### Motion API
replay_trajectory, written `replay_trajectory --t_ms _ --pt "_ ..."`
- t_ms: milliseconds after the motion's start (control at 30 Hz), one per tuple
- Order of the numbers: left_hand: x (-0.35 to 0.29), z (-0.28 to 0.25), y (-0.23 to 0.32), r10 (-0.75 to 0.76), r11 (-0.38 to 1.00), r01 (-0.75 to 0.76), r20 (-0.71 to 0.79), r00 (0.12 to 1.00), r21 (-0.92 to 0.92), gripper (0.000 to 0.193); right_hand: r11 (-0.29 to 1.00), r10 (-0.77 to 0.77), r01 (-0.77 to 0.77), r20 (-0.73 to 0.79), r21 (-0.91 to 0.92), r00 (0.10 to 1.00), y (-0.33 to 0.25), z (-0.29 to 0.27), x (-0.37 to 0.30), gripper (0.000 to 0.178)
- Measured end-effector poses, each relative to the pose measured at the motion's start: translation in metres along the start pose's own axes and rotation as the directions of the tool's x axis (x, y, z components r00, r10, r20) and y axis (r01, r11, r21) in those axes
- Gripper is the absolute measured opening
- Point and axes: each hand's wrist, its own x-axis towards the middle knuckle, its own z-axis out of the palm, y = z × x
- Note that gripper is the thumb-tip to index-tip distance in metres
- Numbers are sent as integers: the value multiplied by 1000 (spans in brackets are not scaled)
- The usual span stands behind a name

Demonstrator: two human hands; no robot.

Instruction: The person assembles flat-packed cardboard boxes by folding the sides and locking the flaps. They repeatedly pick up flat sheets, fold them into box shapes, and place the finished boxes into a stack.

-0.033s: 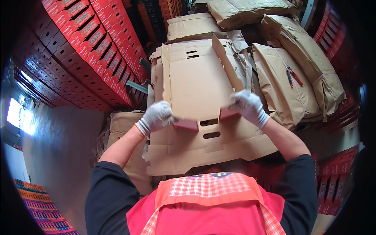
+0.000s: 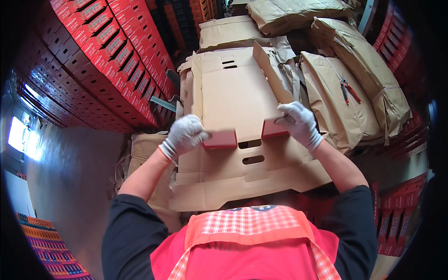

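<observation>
A partly folded brown cardboard box [image 2: 235, 98] lies in front of me with its long side walls raised. My left hand [image 2: 185, 133], in a white glove, pinches the near-left corner flap [image 2: 220, 139], whose red outer face is toward me. My right hand [image 2: 301, 123], gloved too, grips the near-right corner flap [image 2: 273, 129] beside the right side wall [image 2: 273, 77]. Both flaps are bent inward and stand upright. Between them are two hand-hole slots, and the near end panel [image 2: 252, 191] lies folded outward toward my apron.
Red printed boxes [image 2: 112, 46] are stacked high at the left. Paper-wrapped bundles [image 2: 336, 107] lie to the right and behind. Red-handled pliers [image 2: 347, 91] rest on one bundle. A metal bar [image 2: 163, 103] juts out left of the cardboard.
Both corner flaps have shifted slightly and look more upright. My left hand has moved a little left and away from me. The near end panel has shifted slightly toward me.
</observation>
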Motion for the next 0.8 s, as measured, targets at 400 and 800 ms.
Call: replay_trajectory --t_ms 400,800 --pt "-50 -16 116 114 706 590 885 452 -392 46 988 -29 -156 989 6 -143 -104 -35 -39 39" --pt "-78 87 28 -836 -94 356 268 479 -930 73 755 513 -509 113 413 851 28 50 -61 71"
